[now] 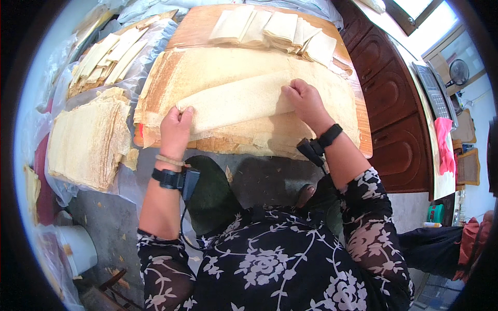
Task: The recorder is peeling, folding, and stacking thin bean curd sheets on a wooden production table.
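Note:
Between my hands stretches a long folded strip of thin, pale yellow sheet point(238, 102), like a flat dough or bean-curd sheet. My left hand point(176, 124) pinches its left end between thumb and fingers. Its right end is gripped by my right hand point(307, 103), fingers curled closed. Beneath the strip lies a broad stack of the same thin sheets point(207, 65), with ragged, browned edges on the left and front. Folded sheets point(282, 28) rest in a row at the far side of the wooden table point(194, 23).
Left of the table stands another sheet stack point(85, 142) on plastic, with folded strips point(106, 57) behind it. A white bucket point(78, 249) is on the floor at lower left. Dark wooden cabinets point(391, 103) run along the right, with a pink cloth point(444, 142) hanging from the counter.

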Action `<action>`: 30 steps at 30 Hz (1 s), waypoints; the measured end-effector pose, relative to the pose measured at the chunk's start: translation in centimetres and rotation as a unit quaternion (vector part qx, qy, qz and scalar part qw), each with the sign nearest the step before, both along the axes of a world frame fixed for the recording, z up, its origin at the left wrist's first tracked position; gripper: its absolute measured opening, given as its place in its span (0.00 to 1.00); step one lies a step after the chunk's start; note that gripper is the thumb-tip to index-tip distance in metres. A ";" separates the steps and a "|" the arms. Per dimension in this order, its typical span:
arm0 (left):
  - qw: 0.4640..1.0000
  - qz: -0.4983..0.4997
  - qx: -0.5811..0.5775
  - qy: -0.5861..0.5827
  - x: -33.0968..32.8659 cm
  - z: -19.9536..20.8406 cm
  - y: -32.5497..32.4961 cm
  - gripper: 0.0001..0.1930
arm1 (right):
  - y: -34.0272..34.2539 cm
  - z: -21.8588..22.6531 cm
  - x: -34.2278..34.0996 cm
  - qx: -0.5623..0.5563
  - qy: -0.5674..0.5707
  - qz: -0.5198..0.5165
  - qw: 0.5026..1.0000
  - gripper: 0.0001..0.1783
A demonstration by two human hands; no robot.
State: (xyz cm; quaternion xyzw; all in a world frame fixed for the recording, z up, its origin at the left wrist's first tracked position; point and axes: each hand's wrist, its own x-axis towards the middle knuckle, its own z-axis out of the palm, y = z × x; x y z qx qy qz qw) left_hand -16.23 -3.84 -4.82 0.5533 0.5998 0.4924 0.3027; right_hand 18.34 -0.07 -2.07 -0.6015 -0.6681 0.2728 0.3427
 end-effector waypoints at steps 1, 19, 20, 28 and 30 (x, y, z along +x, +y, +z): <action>1.000 -0.001 0.000 -0.001 0.4 -0.5 0.1 0.14 | 0.0 0.2 -0.5 0.017 -0.037 -0.022 0.999 0.14; 0.870 -0.105 0.144 0.460 3.0 4.8 1.9 0.22 | -4.7 0.8 -6.4 0.195 -0.252 0.128 0.939 0.29; 0.870 -0.112 0.128 0.462 3.1 5.1 2.6 0.22 | -4.9 1.2 -6.0 0.194 -0.255 0.120 0.940 0.29; 0.921 -0.288 -0.128 0.231 3.6 9.6 9.8 0.13 | -9.7 4.1 2.9 0.180 -0.070 0.021 0.981 0.29; 0.961 -0.240 -0.102 0.089 4.4 10.1 13.6 0.12 | -11.1 4.0 5.1 0.165 -0.039 -0.018 0.985 0.28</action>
